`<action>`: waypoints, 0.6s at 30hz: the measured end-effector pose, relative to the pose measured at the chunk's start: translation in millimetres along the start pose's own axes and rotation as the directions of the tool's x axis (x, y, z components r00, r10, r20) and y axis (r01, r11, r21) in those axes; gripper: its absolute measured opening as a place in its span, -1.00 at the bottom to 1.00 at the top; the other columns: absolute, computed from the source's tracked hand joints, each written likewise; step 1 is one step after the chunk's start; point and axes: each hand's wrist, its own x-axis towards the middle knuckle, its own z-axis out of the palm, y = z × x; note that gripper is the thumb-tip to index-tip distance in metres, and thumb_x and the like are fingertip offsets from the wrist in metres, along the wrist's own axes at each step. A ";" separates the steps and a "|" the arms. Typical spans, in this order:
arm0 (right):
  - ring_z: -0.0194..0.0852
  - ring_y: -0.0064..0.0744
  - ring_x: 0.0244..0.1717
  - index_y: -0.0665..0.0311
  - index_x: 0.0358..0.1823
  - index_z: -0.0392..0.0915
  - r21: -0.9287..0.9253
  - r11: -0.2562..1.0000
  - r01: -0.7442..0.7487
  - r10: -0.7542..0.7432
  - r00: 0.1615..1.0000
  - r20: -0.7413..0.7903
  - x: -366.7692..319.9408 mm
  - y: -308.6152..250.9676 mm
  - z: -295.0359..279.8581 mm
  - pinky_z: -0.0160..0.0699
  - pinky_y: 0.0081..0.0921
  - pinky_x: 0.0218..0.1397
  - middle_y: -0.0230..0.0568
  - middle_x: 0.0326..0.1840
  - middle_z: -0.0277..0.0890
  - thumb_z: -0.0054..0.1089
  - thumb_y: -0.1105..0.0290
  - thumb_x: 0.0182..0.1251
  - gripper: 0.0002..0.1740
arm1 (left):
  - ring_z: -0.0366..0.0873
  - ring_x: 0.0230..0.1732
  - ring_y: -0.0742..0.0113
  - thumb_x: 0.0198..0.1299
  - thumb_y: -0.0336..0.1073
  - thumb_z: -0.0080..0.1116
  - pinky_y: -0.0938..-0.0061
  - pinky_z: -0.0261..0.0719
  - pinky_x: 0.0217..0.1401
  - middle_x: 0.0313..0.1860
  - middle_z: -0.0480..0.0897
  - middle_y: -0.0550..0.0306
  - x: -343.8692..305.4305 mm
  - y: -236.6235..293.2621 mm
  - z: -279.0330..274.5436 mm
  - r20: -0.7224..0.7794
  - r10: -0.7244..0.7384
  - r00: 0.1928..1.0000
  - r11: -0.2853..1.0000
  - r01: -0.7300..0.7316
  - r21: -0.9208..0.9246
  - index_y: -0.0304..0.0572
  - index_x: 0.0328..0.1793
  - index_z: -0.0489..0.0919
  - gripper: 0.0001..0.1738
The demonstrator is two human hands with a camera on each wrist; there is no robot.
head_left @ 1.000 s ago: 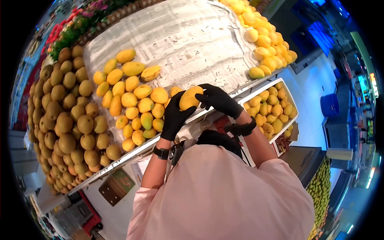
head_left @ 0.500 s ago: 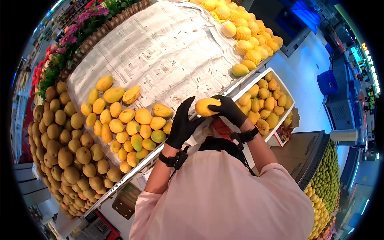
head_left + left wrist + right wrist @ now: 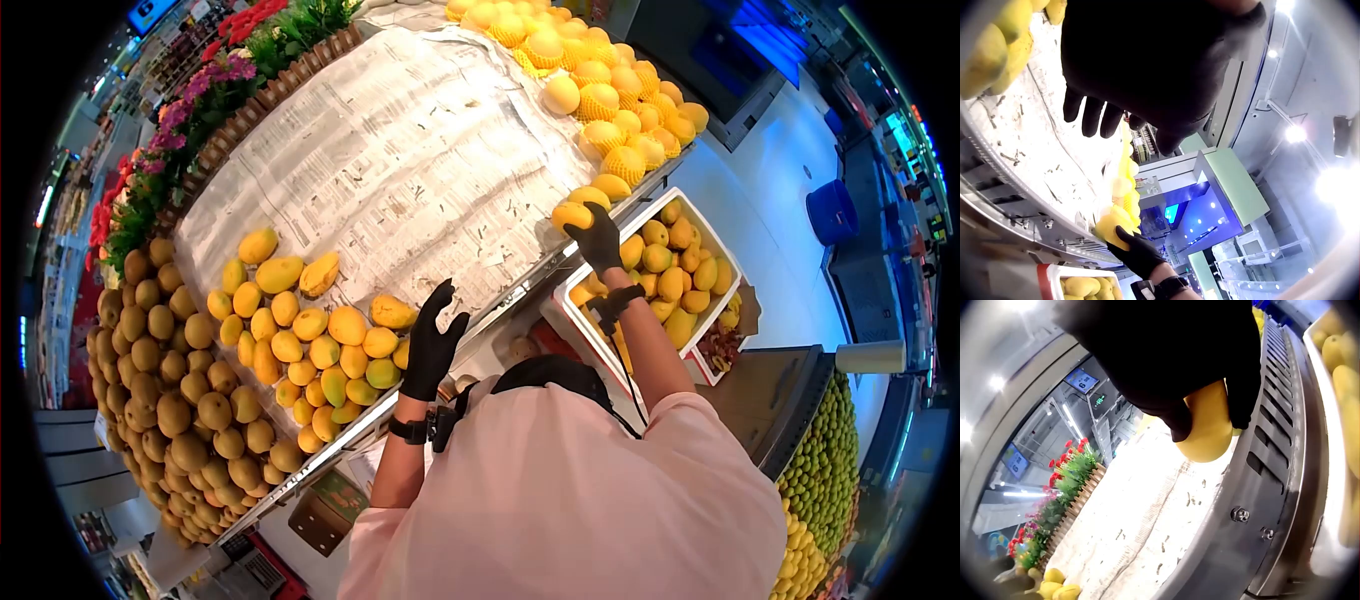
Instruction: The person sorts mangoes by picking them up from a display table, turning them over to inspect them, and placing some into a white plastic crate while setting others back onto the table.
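In the head view the right hand [image 3: 598,240], in a black glove, grips a yellow mango [image 3: 571,216] at the right end of the paper-lined stand, beside other mangoes [image 3: 613,187]. The right wrist view shows that mango [image 3: 1207,428] between the thumb and fingers. The gloved left hand [image 3: 433,345] is empty, its fingers spread, over the stand's front edge by the group of loose mangoes [image 3: 347,325]. From the left wrist, its palm [image 3: 1141,69] and extended fingers show, with the right hand [image 3: 1141,253] on the mango farther off.
A white box [image 3: 733,262] of mangoes stands at the stand's right front. Brown round fruit [image 3: 172,413] is heaped at the left, net-wrapped yellow fruit [image 3: 600,101] at the back right. Flowers and a low wooden fence [image 3: 262,100] line the back left. Newspaper [image 3: 400,150] covers the stand's middle.
The right hand has carried the mango from in front of the body to the right end of the stand. The left hand, earlier touching the mango, has come away from it.
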 end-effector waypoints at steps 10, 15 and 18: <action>0.53 0.04 0.09 0.37 0.07 0.52 -0.075 0.997 0.010 -0.007 0.999 0.039 5.1 -2.7 19.6 0.51 -0.24 0.14 0.13 0.04 0.56 0.48 0.35 -0.02 -0.42 | 0.45 0.25 0.37 0.27 -0.49 0.13 0.45 0.40 0.32 0.23 0.52 0.15 -3.4 1.5 -1.4 -0.047 -0.062 0.997 0.998 0.062 -0.012 -0.12 0.45 0.33 -0.41; 0.55 0.07 0.03 0.40 0.02 0.55 -0.077 0.997 0.021 -0.026 0.998 -0.061 3.8 2.5 20.1 0.52 -0.24 0.11 0.13 -0.04 0.59 0.46 0.33 0.00 -0.47 | 0.46 0.22 0.36 0.28 -0.46 0.14 0.44 0.41 0.30 0.21 0.53 0.15 -3.8 2.4 -3.0 -0.066 -0.102 0.993 0.993 0.098 -0.061 -0.11 0.45 0.34 -0.41; 0.55 0.09 0.00 0.40 0.01 0.56 -0.079 0.996 0.033 -0.041 0.994 -0.097 4.2 9.7 23.2 0.53 -0.23 0.09 0.13 -0.06 0.59 0.44 0.32 0.02 -0.49 | 0.48 0.17 0.35 0.27 -0.39 0.19 0.43 0.42 0.26 0.17 0.54 0.13 -3.7 2.6 -5.2 -0.077 -0.138 0.987 0.985 0.129 -0.117 -0.10 0.44 0.35 -0.40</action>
